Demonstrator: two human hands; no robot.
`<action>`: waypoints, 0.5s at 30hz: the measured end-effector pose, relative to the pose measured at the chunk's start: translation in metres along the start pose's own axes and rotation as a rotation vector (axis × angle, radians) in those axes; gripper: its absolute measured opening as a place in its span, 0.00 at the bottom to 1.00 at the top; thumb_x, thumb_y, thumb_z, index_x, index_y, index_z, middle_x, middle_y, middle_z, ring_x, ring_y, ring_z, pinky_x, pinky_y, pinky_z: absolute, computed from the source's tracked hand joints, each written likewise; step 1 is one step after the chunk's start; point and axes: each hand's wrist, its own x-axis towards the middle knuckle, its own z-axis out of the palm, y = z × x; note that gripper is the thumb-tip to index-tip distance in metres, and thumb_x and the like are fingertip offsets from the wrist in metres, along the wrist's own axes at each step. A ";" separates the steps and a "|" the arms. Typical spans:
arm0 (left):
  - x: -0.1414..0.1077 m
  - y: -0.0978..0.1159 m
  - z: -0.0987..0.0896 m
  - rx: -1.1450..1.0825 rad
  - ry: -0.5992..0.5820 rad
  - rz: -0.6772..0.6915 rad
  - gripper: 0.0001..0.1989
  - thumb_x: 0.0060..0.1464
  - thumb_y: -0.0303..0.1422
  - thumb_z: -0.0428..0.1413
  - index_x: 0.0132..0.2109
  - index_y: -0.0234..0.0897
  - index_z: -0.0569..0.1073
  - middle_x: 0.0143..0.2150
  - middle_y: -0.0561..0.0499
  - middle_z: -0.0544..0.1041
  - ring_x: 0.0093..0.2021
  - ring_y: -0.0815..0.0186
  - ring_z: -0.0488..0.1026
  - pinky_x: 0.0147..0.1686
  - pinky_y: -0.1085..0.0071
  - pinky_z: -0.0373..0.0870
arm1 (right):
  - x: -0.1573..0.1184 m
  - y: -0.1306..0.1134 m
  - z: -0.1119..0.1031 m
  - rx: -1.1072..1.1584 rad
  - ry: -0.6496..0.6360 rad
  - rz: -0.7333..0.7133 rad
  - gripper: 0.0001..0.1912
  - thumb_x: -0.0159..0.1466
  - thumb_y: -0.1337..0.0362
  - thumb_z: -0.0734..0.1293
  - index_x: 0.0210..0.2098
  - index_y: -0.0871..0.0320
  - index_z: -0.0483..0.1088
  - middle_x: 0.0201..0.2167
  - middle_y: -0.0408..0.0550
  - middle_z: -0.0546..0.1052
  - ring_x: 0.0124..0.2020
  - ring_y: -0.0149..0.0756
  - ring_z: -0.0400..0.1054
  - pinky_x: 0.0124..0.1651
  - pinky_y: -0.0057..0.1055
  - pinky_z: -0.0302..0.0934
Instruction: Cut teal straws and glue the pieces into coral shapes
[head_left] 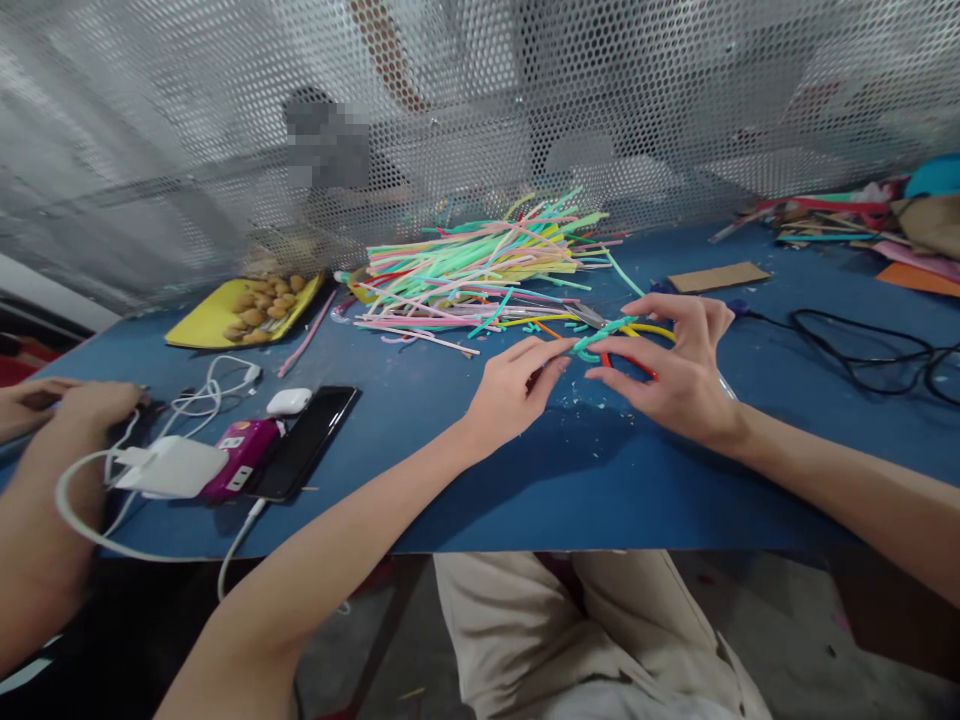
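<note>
Pinched at the fingertips of my left hand [517, 390] is a bent teal pipe cleaner [589, 343], folded or twisted into a small shape. My right hand [671, 370] grips the same piece from the other side, its fingers curled round the upper end. Under and behind the right hand lies a metal hand tool [586, 316] with red and yellow handles; whether it is scissors or pliers I cannot tell. Short teal offcuts lie beside it. Just behind is a large heap of pastel pipe cleaners [487, 250].
At left are a yellow tray [199, 315] of brown nuts or small fruits, a black phone [311, 445], a purple power adapter [244, 455], a white charger [176, 467] and cables. Another person's hands [97, 405] rest there. A cardboard strip [718, 277] and black cable [847, 350] lie right; a perforated metal screen [465, 110] stands behind.
</note>
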 end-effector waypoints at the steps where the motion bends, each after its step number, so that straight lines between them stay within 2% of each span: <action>1: 0.000 0.000 0.000 -0.004 0.000 0.002 0.13 0.69 0.31 0.54 0.56 0.36 0.78 0.35 0.50 0.78 0.30 0.73 0.71 0.32 0.76 0.70 | 0.000 0.000 0.000 -0.018 -0.002 0.006 0.13 0.64 0.47 0.72 0.46 0.41 0.78 0.55 0.49 0.71 0.53 0.53 0.65 0.55 0.53 0.56; 5: 0.001 0.003 0.000 -0.016 0.015 0.004 0.12 0.70 0.32 0.53 0.55 0.36 0.78 0.37 0.49 0.79 0.31 0.72 0.72 0.33 0.76 0.71 | 0.000 0.001 0.000 -0.049 0.019 0.001 0.10 0.64 0.48 0.72 0.42 0.42 0.80 0.50 0.49 0.73 0.51 0.52 0.65 0.54 0.53 0.56; 9: 0.001 0.006 0.000 -0.035 0.026 0.007 0.13 0.70 0.31 0.53 0.55 0.35 0.77 0.40 0.48 0.79 0.34 0.72 0.74 0.33 0.76 0.72 | 0.001 0.004 0.000 -0.008 0.048 -0.053 0.08 0.64 0.51 0.73 0.43 0.40 0.79 0.51 0.47 0.74 0.51 0.52 0.65 0.54 0.53 0.56; 15: 0.000 0.007 0.002 -0.045 0.016 0.013 0.13 0.70 0.32 0.52 0.56 0.35 0.76 0.41 0.47 0.79 0.35 0.71 0.74 0.35 0.75 0.73 | 0.001 0.006 0.000 -0.001 0.041 -0.032 0.08 0.65 0.51 0.72 0.43 0.39 0.80 0.49 0.47 0.75 0.51 0.53 0.65 0.55 0.54 0.55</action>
